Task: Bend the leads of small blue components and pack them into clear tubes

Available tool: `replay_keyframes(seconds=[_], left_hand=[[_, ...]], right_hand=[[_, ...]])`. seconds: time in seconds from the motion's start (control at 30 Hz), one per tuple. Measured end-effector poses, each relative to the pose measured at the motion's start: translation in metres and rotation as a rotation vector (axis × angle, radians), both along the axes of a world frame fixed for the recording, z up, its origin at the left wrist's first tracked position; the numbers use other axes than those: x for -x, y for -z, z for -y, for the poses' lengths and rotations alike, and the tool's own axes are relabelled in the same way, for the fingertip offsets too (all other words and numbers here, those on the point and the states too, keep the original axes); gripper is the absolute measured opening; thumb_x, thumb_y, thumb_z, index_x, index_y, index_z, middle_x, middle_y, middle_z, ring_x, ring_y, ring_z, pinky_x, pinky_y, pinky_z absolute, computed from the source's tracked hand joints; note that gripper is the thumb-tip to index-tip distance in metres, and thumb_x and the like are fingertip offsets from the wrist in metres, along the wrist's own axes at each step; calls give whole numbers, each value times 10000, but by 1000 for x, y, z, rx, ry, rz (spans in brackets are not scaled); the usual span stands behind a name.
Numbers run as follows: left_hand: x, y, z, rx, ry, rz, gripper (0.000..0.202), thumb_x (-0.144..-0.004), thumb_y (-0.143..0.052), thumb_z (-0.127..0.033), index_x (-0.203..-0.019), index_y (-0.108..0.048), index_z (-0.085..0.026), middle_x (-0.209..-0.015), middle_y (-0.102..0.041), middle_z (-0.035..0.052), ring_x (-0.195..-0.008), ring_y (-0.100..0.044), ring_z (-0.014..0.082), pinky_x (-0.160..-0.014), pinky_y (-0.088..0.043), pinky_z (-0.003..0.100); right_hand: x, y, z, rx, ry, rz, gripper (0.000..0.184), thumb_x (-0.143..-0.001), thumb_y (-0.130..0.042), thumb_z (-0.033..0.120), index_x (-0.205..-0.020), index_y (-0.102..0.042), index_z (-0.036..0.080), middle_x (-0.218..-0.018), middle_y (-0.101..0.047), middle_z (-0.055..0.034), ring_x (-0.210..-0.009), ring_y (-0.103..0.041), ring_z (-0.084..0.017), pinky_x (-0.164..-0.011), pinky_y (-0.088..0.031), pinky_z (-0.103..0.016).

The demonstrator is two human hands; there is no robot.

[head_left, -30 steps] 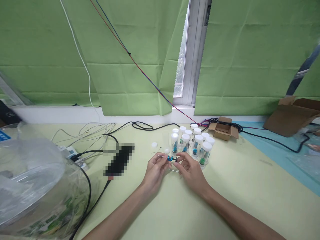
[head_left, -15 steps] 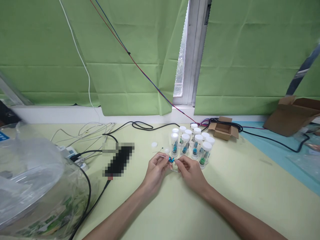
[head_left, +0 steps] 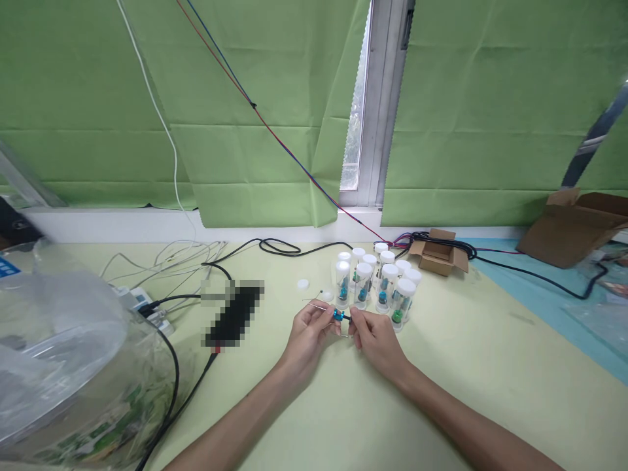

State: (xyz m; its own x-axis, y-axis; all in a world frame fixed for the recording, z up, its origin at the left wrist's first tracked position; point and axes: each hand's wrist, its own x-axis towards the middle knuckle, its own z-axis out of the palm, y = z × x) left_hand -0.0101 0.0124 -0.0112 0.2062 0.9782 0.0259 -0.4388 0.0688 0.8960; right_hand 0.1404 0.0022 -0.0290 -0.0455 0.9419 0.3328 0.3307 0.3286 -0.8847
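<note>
My left hand (head_left: pixel 310 329) is closed, pinching a small shiny blue part (head_left: pixel 338 314) between thumb and fingers. A thin metal wire (head_left: pixel 318 305) sticks out to the left from those fingers. My right hand (head_left: pixel 375 333) is closed as well, its fingertips on a short dark piece (head_left: pixel 347 318) at the blue part's right end. Another thin light-coloured wire (head_left: pixel 345 336) shows below, between the two hands. Just beyond my hands stand several clear tubes with white caps (head_left: pixel 364 288), holding blue or green parts. A loose white cap (head_left: pixel 303 284) lies to their left.
Behind the tubes is an open small cardboard box (head_left: pixel 436 258) with a black cable beside it. A power strip (head_left: pixel 147 307), cables and a pixelated dark object (head_left: pixel 235 314) lie left. A large clear plastic container (head_left: pixel 59 366) fills the left front. A bigger carton (head_left: pixel 572 226) stands far right.
My right hand has shifted slightly right, away from the left. A dark piece now shows between the blue part and my right fingertips. The tubes have not moved.
</note>
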Motion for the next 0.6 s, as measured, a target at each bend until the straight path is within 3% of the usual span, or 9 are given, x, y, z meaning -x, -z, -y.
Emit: replay_keyframes(seconds=[0.13,0.23,0.33,0.6], left_hand=[[2,0,-4,34,-49,54,209,-705,-769,-286,-750,-609,-160,-698,-627,4,-612,-579,98,-645,-482,220],[3,2,-6,52,-73,81,209,-695,-776,-275,-741,-610,-158,-695,-622,-1,-618,-580,93,-651,-484,213],[2,3,-6,66,-74,83,201,-699,-773,-264,-741,-607,-158,-699,-623,0,-626,-582,94,-654,-487,211],[1,5,-4,31,-36,45,169,-756,-730,-269,-760,-600,-161,-702,-631,4,-622,-580,92,-664,-483,211]], right_hand=[[-1,-5,1,-56,-2,-39,364,-925,-474,484,-823,-627,169,-621,-612,-18,-530,-540,-149,-502,-408,-250],[-2,-5,2,-78,-39,-52,311,-884,-567,430,-1071,-588,183,-818,-661,-47,-570,-564,-149,-509,-441,-250],[-2,-2,1,-101,-51,-40,242,-881,-578,374,-1049,-589,200,-884,-656,-48,-580,-565,-141,-530,-453,-253],[-1,1,0,-76,-68,-43,209,-904,-539,380,-851,-598,187,-735,-635,-24,-596,-532,-151,-529,-394,-245]])
